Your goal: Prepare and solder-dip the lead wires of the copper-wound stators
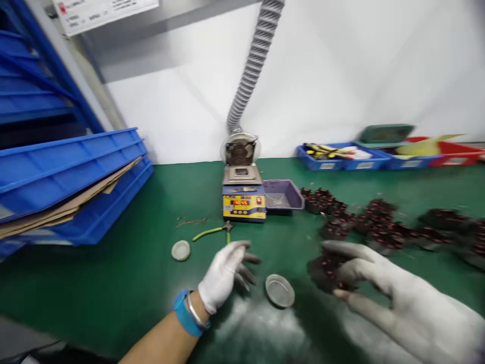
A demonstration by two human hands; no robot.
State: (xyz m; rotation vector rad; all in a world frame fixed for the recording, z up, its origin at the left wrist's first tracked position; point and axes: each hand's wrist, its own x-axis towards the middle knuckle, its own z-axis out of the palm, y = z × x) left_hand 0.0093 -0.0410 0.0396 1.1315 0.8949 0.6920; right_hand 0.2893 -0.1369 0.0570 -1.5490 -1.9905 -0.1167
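Note:
My right hand (373,290), in a white glove, grips a dark stator (326,273) with copper windings, held above the table at the right. Blur hides its details. My left hand (227,273), gloved white with greyed fingertips, has its fingers apart and nothing in them. A shallow round metal dish (279,291) lies between the two hands. Just beyond my left fingers are green-handled cutters (227,227), partly covered by that hand. Several more copper-wound stators (381,222) are grouped on the right side of the table.
A yellow-and-blue solder pot (244,205) with a lit display stands mid-table beneath a grey extraction hose (254,65). Beside it sits a purple tray (283,194). A small round lid (181,250) lies left. Blue bins (328,164) line the back; stacked blue crates (76,167) stand left.

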